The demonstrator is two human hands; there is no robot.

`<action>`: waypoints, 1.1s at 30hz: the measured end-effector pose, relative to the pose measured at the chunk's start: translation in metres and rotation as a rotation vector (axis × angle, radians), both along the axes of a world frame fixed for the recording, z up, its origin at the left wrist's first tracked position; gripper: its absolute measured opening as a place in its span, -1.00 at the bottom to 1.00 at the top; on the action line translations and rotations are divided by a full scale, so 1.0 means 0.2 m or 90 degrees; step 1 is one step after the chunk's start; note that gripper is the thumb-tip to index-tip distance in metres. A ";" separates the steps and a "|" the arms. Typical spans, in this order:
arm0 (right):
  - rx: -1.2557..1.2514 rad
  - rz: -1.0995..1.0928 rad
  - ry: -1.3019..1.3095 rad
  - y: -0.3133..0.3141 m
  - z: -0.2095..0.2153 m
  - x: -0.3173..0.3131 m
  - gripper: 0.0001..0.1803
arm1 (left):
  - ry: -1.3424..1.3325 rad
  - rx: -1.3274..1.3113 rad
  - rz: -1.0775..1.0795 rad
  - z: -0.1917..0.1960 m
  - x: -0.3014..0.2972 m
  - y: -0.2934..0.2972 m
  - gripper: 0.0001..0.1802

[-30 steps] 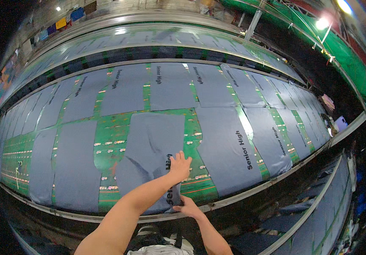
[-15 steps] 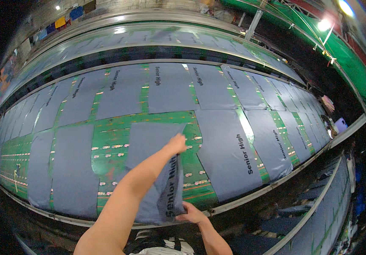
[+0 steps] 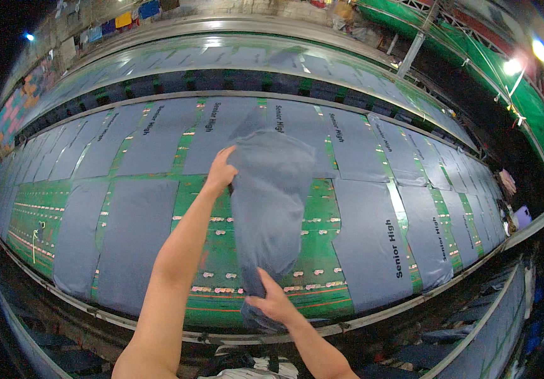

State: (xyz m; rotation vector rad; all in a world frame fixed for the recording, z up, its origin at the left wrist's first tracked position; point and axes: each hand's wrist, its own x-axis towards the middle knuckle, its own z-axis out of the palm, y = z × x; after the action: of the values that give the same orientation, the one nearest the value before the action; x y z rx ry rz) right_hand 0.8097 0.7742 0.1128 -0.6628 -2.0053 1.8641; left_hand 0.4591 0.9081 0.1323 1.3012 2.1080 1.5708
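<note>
Held panel (image 3: 272, 189): thin cloth, matt, softly creased. Laid panels (image 3: 366, 252): matt knit-like cloth, mostly smooth. Printed lettering (image 3: 397, 249): flat black, smooth-edged. Tabletop (image 3: 319, 252): smooth green surface, semi-glossy; base material indeterminate. Edge rail (image 3: 537, 221): grey, metal-like, dull. Post (image 3: 416, 44): metallic in appearance. Rear wall (image 3: 240, 9): rough, concrete-like, matt.

A fabric-printing workshop, by the look of it; blue-grey cloth panels (image 3: 366, 252), many bearing black lettering (image 3: 396, 248), line a long green table (image 3: 38, 205); another table (image 3: 240, 66) runs behind.
</note>
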 end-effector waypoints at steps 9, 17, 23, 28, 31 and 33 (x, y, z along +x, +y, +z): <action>0.163 0.131 -0.174 -0.48 -0.51 -0.47 -0.41 | -0.100 -0.343 -0.005 -0.85 -0.14 -0.73 -0.64; 0.170 -0.125 -0.175 -0.24 -0.52 -0.05 -0.78 | -0.204 -0.483 -0.357 -0.82 0.46 -1.42 -0.62; 0.278 -0.132 -0.492 -0.07 -0.41 0.22 -0.49 | -0.481 -0.753 -0.383 -0.55 0.75 -1.48 -0.66; 0.083 -0.104 -0.405 -0.20 -0.53 0.16 -0.44 | -0.412 -0.566 -0.284 -0.46 0.91 -1.50 -0.69; -0.349 -0.195 -0.213 -0.16 -0.58 0.21 -0.63 | -0.294 -0.351 -0.172 -0.40 0.93 -1.51 -0.83; -0.644 -0.229 -0.013 -0.13 -0.60 0.27 -0.64 | -0.446 -0.303 -0.067 -0.23 0.97 -1.48 -0.87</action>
State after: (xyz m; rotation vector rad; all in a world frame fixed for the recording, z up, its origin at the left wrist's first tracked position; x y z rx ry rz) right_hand 0.8639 0.7478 -0.0066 -1.1727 -0.7272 2.5234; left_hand 0.6532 0.6126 0.0868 0.5722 1.7567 1.1401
